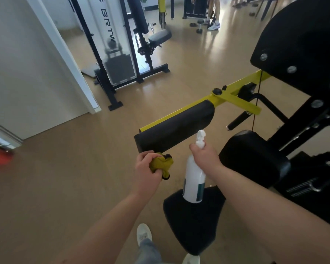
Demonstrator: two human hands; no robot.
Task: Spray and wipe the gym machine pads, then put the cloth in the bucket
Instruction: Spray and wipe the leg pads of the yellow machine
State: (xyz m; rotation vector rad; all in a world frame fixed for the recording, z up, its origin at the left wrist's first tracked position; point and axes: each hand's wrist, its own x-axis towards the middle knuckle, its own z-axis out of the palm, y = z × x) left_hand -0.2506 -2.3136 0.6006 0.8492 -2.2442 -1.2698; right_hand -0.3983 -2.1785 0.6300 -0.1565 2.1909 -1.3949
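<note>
Only one text can be read. On the white panel (95, 21) of the weight machine (152, 71) at the far left, dark letters run down the panel, turned on their side: "BRTW". Just above them, a mark of bars like a letter E is cut off by the top edge. The spray bottle (193, 180), near and in the middle, carries a teal and white label, but no word on it can be read.

Both stretched forward, the left hand (148, 169) fists a cloth (162, 162) and the right hand (204, 155) grips a spray bottle (194, 181).
</note>
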